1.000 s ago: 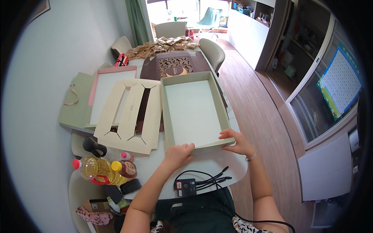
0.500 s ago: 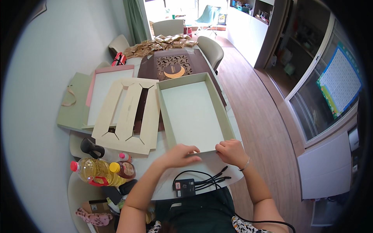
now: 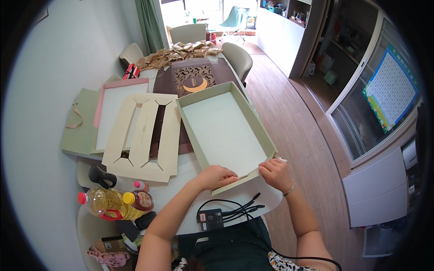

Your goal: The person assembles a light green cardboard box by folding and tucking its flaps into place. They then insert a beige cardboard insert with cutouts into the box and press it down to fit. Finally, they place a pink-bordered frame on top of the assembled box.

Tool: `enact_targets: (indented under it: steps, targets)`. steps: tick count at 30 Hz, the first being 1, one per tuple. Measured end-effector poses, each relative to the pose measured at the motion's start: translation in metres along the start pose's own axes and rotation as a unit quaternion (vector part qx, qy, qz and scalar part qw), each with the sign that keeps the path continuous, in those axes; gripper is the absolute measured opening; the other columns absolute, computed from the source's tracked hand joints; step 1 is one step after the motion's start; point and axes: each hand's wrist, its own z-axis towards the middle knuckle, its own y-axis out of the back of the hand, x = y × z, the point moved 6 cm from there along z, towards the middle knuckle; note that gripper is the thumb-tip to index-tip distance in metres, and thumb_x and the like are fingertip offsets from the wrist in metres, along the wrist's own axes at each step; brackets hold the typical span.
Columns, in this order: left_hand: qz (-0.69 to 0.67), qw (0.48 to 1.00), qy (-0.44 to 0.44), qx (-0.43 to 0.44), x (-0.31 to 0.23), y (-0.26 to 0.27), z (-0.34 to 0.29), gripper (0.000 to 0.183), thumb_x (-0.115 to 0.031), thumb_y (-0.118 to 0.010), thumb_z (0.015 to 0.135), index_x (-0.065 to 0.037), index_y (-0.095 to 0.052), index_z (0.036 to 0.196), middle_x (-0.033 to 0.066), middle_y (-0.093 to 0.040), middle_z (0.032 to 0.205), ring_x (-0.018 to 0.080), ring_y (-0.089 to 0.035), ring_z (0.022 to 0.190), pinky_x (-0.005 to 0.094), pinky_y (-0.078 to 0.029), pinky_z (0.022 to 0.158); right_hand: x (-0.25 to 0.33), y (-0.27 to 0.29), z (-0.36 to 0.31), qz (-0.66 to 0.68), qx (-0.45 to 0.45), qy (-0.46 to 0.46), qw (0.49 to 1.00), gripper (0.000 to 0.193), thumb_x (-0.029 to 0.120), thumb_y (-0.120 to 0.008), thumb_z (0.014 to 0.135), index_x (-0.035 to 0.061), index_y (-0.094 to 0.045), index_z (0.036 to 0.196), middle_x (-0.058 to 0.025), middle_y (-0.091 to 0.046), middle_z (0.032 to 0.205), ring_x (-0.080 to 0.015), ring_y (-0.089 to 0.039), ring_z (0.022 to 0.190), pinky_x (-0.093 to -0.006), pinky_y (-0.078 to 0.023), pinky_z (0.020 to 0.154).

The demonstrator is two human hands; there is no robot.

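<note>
Pale green shallow box [image 3: 253, 119], over near end of white table [image 3: 251, 192], right of cream slotted insert [image 3: 143, 140]. Right hand [image 3: 275, 175] pinches box's near wall by the right corner, fingers curled. Left hand [image 3: 217, 177] bent-fingered on same wall; pinching or just touching, cannot tell. Black cabled unit [image 3: 211, 220] nearby.

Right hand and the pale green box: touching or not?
Touching. The head view shows it: the right hand's curled fingers are on the near wall of the pale green box, close to its right corner.
</note>
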Motion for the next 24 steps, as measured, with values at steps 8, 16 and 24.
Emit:
enact_targets:
  steps: [8,16,24]
  targets:
    - [0.003,0.997,0.079,0.0,0.001,0.007,-0.007,0.028,-0.031,-0.058,0.092,-0.008,-0.073,0.097,0.0125,-0.07,0.087,0.0273,-0.065,0.074,0.0359,-0.052,0.069,0.012,0.005,0.0,-0.002,-0.031,-0.002,1.0,0.006,0.007,-0.061,0.076,0.0077,-0.055,0.075,-0.0019,-0.068,0.089,-0.0173,-0.068,0.078,-0.0304,-0.053,0.064]
    - [0.081,0.995,0.023,-0.052,-0.007,-0.005,-0.009,0.037,-0.021,-0.05,0.095,-0.024,-0.058,0.131,0.0091,-0.068,0.096,0.026,-0.063,0.083,0.0352,-0.051,0.074,0.024,0.0,0.008,0.023,0.007,0.009,1.0,0.006,0.006,-0.061,0.076,0.0081,-0.055,0.076,-0.0016,-0.067,0.081,-0.0154,-0.067,0.071,-0.028,-0.051,0.059]
    - [-0.028,1.0,0.006,-0.004,0.017,-0.017,-0.007,0.035,-0.018,-0.059,0.091,-0.028,-0.065,0.124,0.005,-0.069,0.096,0.0214,-0.063,0.084,0.0306,-0.05,0.076,0.022,-0.013,0.017,0.038,0.085,-0.001,0.996,0.011,0.013,-0.065,0.077,0.0093,-0.054,0.076,-0.0024,-0.057,0.066,-0.0185,-0.06,0.057,-0.0318,-0.045,0.049]
